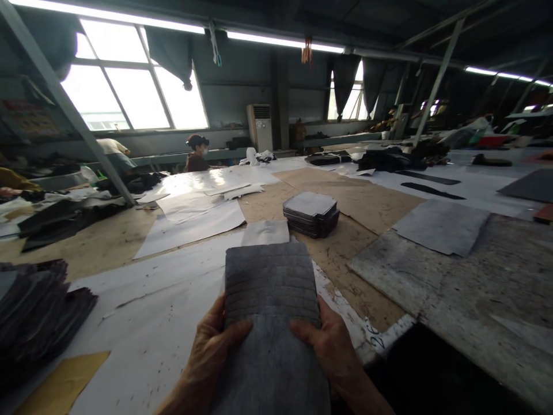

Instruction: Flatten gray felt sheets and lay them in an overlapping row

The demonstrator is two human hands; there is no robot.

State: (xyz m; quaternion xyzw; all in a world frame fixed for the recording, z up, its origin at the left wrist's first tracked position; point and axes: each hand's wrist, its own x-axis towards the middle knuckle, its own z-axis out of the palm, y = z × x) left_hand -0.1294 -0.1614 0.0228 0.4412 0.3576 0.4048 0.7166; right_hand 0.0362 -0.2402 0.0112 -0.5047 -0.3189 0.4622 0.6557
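Between my hands is a stack of grey cut sheets (272,351), its far edges fanned out in steps. My left hand (216,340) grips the stack's left side, with the thumb pressed on the top sheet. On the opposite side my right hand (326,337) grips it in the same way, thumb on top. Most of the fingers are hidden behind or under the sheets. Just beyond the held stack lies a small pale grey sheet (265,232). Farther off stands a neat pile of dark pieces with a light top (310,213).
A tall pile of dark grey pieces (38,317) stands at the left, with a tan sheet (64,380) before it. At the right are a worn grey board (458,288) and a loose grey sheet (443,225). A person with headgear (197,154) is across the table.
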